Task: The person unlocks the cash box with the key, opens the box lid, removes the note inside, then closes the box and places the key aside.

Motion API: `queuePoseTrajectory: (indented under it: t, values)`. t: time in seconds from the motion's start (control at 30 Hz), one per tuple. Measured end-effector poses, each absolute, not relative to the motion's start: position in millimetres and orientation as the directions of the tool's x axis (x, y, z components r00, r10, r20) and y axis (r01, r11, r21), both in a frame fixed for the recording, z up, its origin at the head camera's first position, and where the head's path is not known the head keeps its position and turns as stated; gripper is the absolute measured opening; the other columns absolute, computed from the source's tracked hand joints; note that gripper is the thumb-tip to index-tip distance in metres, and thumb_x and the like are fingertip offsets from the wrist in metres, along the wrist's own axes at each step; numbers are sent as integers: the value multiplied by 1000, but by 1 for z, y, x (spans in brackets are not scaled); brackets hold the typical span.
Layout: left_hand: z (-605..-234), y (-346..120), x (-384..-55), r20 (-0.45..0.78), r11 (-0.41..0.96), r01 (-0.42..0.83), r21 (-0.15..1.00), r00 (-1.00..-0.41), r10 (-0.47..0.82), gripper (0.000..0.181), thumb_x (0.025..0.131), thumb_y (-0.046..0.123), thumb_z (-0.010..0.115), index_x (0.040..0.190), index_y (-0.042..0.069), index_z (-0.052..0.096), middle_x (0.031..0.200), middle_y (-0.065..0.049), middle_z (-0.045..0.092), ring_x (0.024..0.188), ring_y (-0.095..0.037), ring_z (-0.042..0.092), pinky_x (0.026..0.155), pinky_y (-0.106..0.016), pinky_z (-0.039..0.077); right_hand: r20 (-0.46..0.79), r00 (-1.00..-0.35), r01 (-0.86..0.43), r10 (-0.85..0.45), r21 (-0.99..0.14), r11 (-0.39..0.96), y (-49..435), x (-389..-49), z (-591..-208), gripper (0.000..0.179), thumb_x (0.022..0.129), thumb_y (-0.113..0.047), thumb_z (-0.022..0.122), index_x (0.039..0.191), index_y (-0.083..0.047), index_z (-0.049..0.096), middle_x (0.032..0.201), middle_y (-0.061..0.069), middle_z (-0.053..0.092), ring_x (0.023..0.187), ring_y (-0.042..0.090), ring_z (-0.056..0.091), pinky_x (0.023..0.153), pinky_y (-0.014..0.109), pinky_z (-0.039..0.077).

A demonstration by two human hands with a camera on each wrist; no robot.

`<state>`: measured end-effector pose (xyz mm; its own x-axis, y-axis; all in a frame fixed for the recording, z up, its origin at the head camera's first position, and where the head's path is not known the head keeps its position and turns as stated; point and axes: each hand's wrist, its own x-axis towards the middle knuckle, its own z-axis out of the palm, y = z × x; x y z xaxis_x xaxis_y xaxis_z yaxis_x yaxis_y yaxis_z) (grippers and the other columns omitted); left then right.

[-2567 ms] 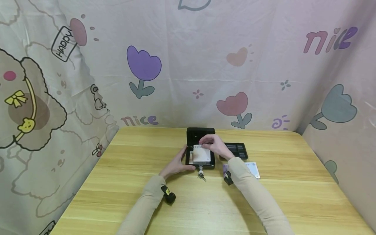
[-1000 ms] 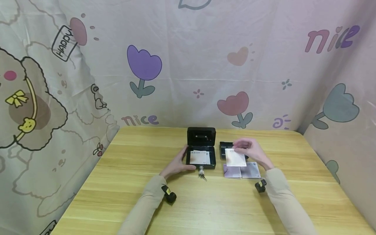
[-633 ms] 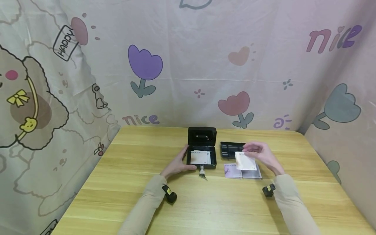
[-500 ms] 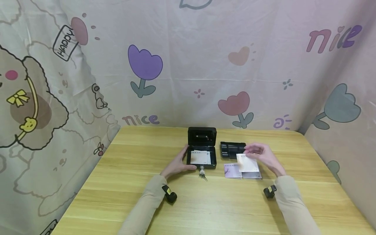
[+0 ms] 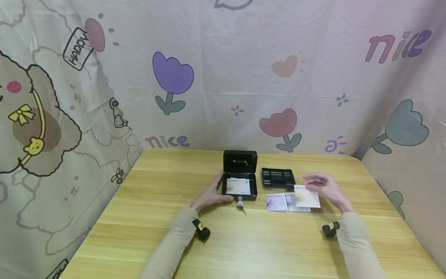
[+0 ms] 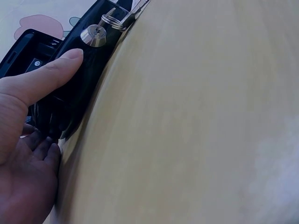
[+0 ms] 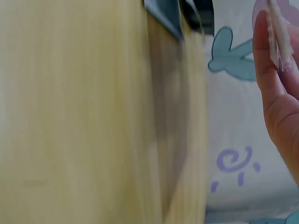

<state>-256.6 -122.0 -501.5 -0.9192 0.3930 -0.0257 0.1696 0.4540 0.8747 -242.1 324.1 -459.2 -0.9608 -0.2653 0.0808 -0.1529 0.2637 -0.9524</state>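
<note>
In the head view my left hand [image 5: 209,198] grips the front left corner of a small black cash box [image 5: 249,197], its lid up. The left wrist view shows the thumb on the front face beside the round lock [image 6: 95,35], the other fingers at the box's side. Pale paper notes [image 5: 236,186] lie inside. My right hand [image 5: 327,189] pinches a thin stack of cream paper notes [image 5: 307,198] by the top edge. In the head view this stack overlaps a blue-grey note [image 5: 290,200], with a purple note [image 5: 276,202] to its left. The right wrist view shows the stack edge-on.
A black compartment tray [image 5: 278,178] lies right of the box, behind the notes. Keys [image 5: 241,209] hang from the lock at the box's front. A printed cloth [image 5: 216,69] rises behind the wooden table [image 5: 251,248].
My right hand has carried the cream stack from over the box rightward, past the tray, to beside the laid notes. My left hand has stayed at the box.
</note>
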Motion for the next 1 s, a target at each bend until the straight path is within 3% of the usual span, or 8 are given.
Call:
queuePoseTrajectory:
  t: [0.33, 0.67, 1.0]
  values:
    - [-500, -122, -257, -25, 458, 172, 872, -919, 393, 120, 77, 33, 87, 164, 16, 5, 172, -10, 3, 158, -37, 10, 127, -60, 12, 31, -970, -99, -240, -955, 278, 353, -237, -463, 36, 93, -1, 68, 128, 1, 61, 98, -10, 77, 91, 1, 71, 83, 10, 52]
    - [-501, -122, -256, -31, 461, 165, 872, -921, 388, 120, 77, 35, 87, 164, 18, 6, 172, -9, 3, 158, -36, 10, 127, -60, 12, 16, -980, -84, -197, -936, 342, 367, -236, -469, 34, 94, -2, 67, 127, -3, 63, 96, -16, 76, 91, -4, 68, 80, 9, 49]
    - [-500, -122, -256, -28, 459, 168, 872, -921, 390, 120, 77, 33, 87, 164, 16, 6, 172, -9, 3, 158, -36, 9, 127, -60, 12, 17, -979, -99, -202, -909, 405, 372, -237, -472, 42, 94, -4, 67, 131, 12, 54, 96, -11, 76, 90, -3, 68, 79, 9, 49]
